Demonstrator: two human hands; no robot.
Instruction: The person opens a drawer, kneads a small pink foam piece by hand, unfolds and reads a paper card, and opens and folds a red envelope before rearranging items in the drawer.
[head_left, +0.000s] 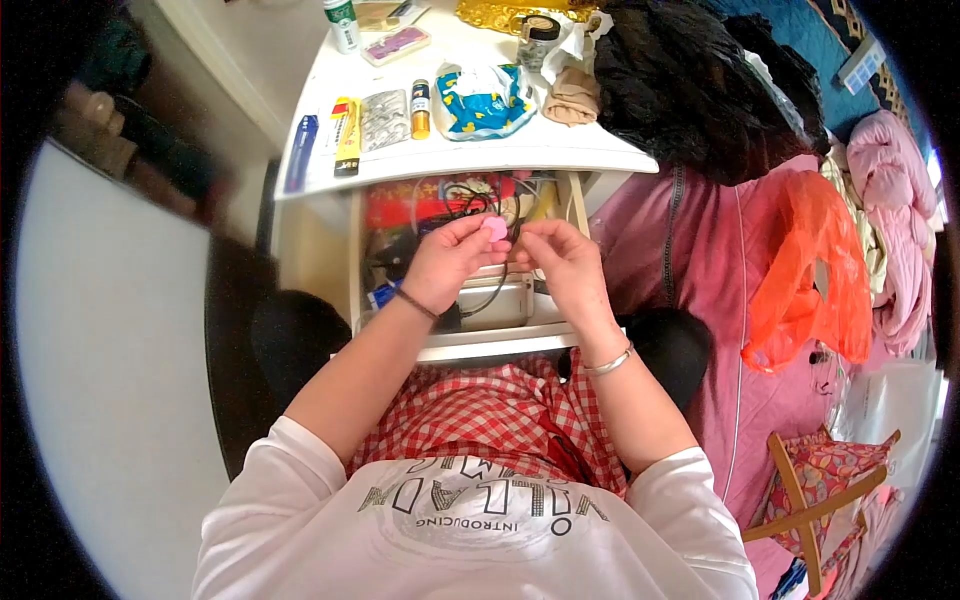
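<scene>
Over the pulled-out drawer (430, 350), my left hand (447, 262) pinches a small pink piece with a scalloped edge (495, 228) between thumb and fingers. Close beside it on the right, my right hand (563, 262) has its thumb and fingertips pressed together. What they hold, if anything, is too small to make out. A black cable (490, 292) curves down below my fingertips, and more of it lies coiled in the drawer. Beneath my hands, the drawer holds a red patterned packet (395, 204) and a white box (500, 303).
Above the drawer, the white tabletop (385, 170) carries a blue duck-print package (485, 102), a small tube (420, 110), a yellow-black packet (347, 135) and a glass jar (538, 45). To the right are a black plastic bag (690, 90), an orange bag (815, 270) and a wooden-framed folding stool (825, 490).
</scene>
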